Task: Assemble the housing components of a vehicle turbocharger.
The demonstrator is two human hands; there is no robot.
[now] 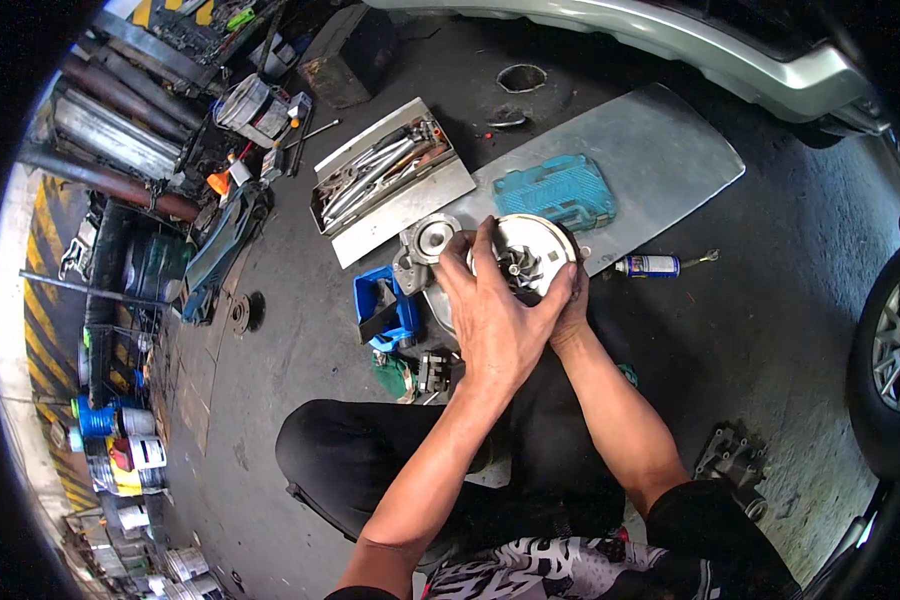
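Note:
Both hands hold a round, pale metal part with a finned wheel [523, 250] at its middle, raised over the near edge of a metal sheet. My left hand [495, 315] is closed on its left and near side, fingers over the rim and thumb on the right. Mostly hidden behind it, my right hand [572, 312] grips the same part from the right and below. Just left of the fingers is a grey metal housing with a round opening [434, 237]. A teal moulded plastic case [555, 190] lies on the metal sheet [670, 150] beyond the hands.
An open metal toolbox [405, 212] full of wrenches stands left of the sheet. Nearer are a blue bin [402, 318] and a dark metal block [432, 372]. A spray can [650, 266] lies at right. A car's wheel [892, 350] and silver body [730, 40] border the right side.

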